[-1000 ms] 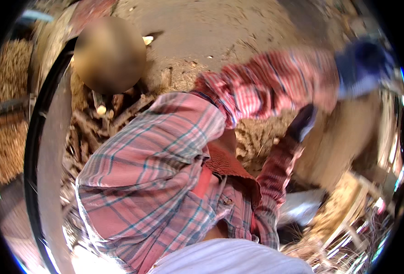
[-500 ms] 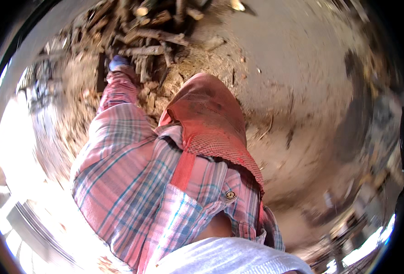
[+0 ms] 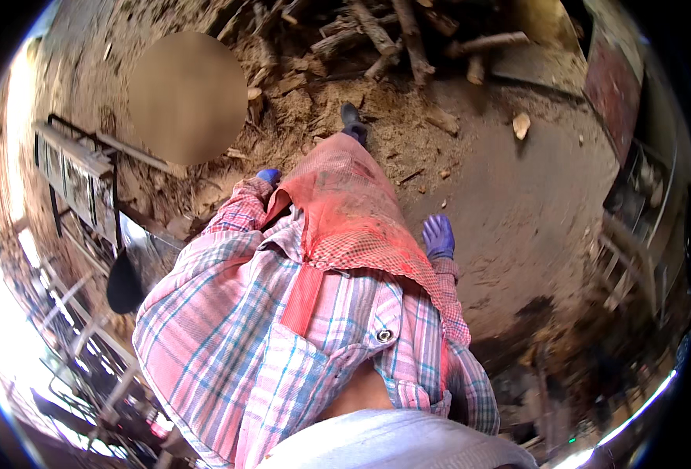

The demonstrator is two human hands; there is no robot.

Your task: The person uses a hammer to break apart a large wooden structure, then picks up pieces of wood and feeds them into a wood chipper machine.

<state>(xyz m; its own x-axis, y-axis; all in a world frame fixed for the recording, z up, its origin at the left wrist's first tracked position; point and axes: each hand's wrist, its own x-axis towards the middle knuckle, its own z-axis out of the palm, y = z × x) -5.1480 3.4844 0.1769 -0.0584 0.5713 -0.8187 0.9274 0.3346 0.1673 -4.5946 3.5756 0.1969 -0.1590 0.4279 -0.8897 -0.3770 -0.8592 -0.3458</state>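
My left hand (image 3: 268, 177), in a purple glove, hangs beside the red apron (image 3: 345, 199). Only a small part of it shows, so its fingers cannot be made out. On the other side, my right hand (image 3: 438, 236) wears the same kind of purple glove. Its fingers point away from me over the bare dirt, stretched out and holding nothing. Plaid sleeves cover both arms. Beyond the apron, one dark boot (image 3: 352, 123) stands on ground strewn with wood chips.
Ahead lies a pile of cut branches (image 3: 376, 35). A loose wood piece (image 3: 521, 125) rests on the dirt at right. A metal-framed stand (image 3: 80, 168) is on the left, with a dark rounded object (image 3: 124, 283) below it. A round blurred patch hides ground at upper left.
My view has swung left, so the branch pile now sits further right. My right hand has come into view, and my left hand is lower and nearer the apron.
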